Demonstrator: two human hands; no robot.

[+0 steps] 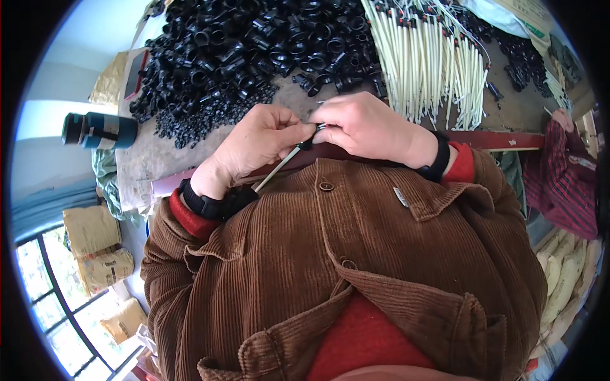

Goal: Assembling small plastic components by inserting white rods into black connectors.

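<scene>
Close in front of my chest, at the table's near edge, both hands meet over one slim piece. My left hand (254,140) is closed with thumb and fingers round the top of a thin pale tube (277,168), which slants down toward my left wrist. A small black plastic part (305,145) sits at the tube's upper end, between the hands. My right hand (372,127) pinches at that same end, its thumb and forefinger beside my left thumb. A short slim bit shows at its fingertips; what exactly it grips is mostly hidden.
A big heap of black plastic fittings (254,51) covers the table's far left, with tiny black pieces (210,117) before it. Pale tubes (432,70) lie in rows at far right. A dark bottle (101,130) and a red-edged phone (136,73) are at left.
</scene>
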